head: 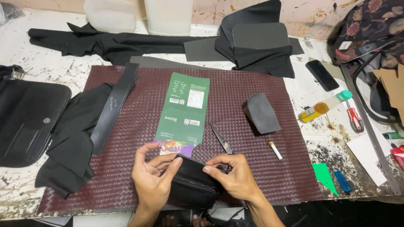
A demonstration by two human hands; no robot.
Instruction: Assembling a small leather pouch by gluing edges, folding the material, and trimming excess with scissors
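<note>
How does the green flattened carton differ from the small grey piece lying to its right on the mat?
The green flattened carton is long, printed and lies flat; the small grey piece is plain, shorter and partly folded. The carton's near end reaches the left hand; the grey piece lies untouched. Both rest on the maroon woven mat.

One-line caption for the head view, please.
Both hands, left and right, hold a small black zipped pouch over a maroon woven mat, scissors alongside.

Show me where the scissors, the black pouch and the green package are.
scissors (pixel 221 138): head view, on the blades.
black pouch (pixel 194 185): head view, on its front face.
green package (pixel 184 110): head view, on its printed middle.
</note>
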